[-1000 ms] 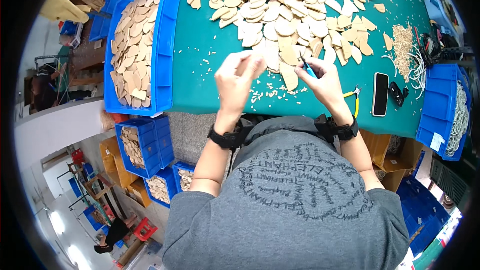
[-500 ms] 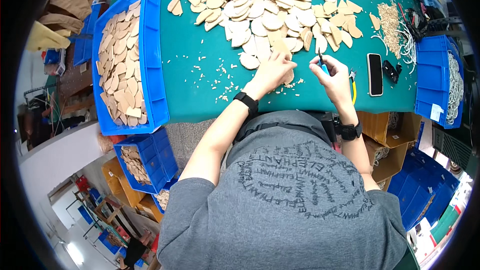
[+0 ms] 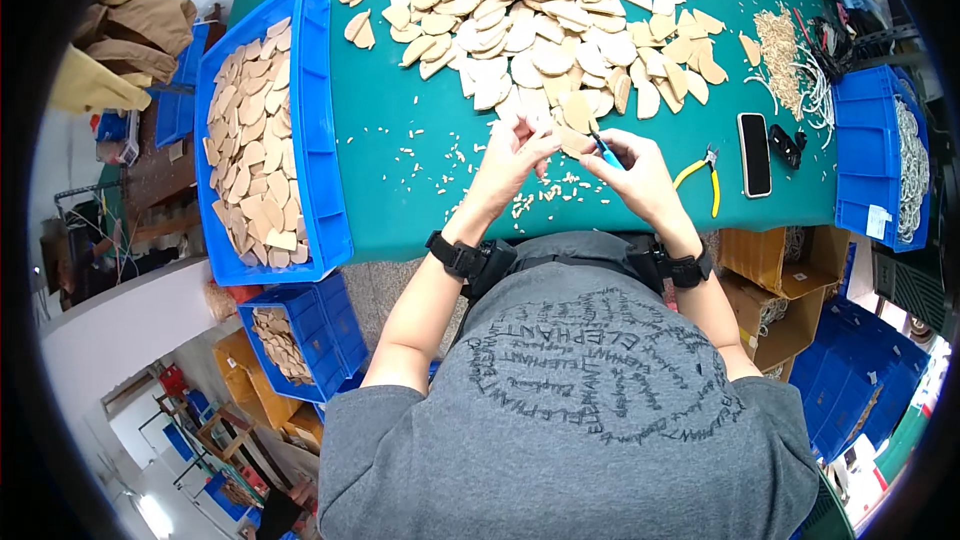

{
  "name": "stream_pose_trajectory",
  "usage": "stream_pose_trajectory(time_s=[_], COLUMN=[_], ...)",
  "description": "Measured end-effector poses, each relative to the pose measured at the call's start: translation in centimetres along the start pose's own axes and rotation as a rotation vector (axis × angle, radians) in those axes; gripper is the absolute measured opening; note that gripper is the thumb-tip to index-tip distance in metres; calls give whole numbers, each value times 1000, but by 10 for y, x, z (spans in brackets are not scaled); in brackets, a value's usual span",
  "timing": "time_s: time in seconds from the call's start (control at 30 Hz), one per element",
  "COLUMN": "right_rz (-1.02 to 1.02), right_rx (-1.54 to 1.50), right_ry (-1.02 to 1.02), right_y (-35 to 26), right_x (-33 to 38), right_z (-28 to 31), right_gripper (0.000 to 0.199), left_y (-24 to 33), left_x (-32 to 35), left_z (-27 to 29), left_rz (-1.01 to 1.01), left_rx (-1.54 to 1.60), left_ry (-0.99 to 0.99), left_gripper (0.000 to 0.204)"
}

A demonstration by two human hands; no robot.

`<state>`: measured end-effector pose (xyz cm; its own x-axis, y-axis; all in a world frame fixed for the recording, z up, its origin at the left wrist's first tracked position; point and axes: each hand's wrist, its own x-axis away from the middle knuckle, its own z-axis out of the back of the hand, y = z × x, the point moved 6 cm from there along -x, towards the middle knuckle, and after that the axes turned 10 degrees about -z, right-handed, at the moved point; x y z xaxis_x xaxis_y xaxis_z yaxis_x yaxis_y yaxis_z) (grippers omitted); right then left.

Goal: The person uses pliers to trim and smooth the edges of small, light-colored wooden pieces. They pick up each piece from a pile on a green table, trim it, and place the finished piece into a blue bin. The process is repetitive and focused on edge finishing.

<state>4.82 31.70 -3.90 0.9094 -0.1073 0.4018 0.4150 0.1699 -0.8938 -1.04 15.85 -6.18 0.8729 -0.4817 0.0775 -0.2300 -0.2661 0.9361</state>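
Note:
My right hand (image 3: pixel 638 178) is closed round a slim blue-handled tool with a dark tip (image 3: pixel 607 152), its tip angled up and left. A flat tan piece (image 3: pixel 576 143), wood-like with an edge turned up, shows beside those fingers; whether they grip it too, I cannot tell. Left of it, my left hand (image 3: pixel 512 162) is raised over the table, thumb and fingers pinched together. Anything in that pinch is too small to make out. Beyond both hands spreads a large heap of flat tan half-round pieces (image 3: pixel 545 55).
Small tan pegs (image 3: pixel 525 202) lie scattered before me. A blue bin (image 3: pixel 325 140) of tan pieces stands left. Yellow-handled pliers (image 3: pixel 714 185), a phone (image 3: pixel 755 155), a peg pile (image 3: pixel 778 60) and a blue bin (image 3: pixel 865 155) with pale loops are at right.
My left hand has left the heap's near edge and drawn back left, fingers now pinched. My right hand has moved left and nearer with the blue-handled tool, uncovering the pliers.

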Motion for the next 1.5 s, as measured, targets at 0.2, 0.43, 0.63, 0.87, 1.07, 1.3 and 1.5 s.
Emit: stream_pose_trajectory(time_s=[0.2,0.43,0.63,0.87,1.07,1.3,1.5], right_rz=[-6,-9,26,26,52,2,-98], right_rx=[90,68,138,156,168,56,-17], right_ry=[-163,-195,-182,-156,-144,-177,-76], right_y=[-29,-44,-45,-48,-38,-36,-23], right_x=[-3,-2,-6,-6,-15,-17,-16], right_z=[-25,-39,-41,-42,-44,-52,-15], right_gripper=[26,23,25,25,27,25,23], left_y=[46,72,85,88,87,77,133], left_x=[24,39,42,42,42,42,68], left_z=[9,12,8,6,10,29,137], left_rz=[-271,-393,-540,-599,-595,-473,-592], left_rx=[-309,-667,-860,-946,-928,-777,-692], left_ry=[151,243,244,226,225,260,827], left_gripper=[28,26,25,23,22,22,36])
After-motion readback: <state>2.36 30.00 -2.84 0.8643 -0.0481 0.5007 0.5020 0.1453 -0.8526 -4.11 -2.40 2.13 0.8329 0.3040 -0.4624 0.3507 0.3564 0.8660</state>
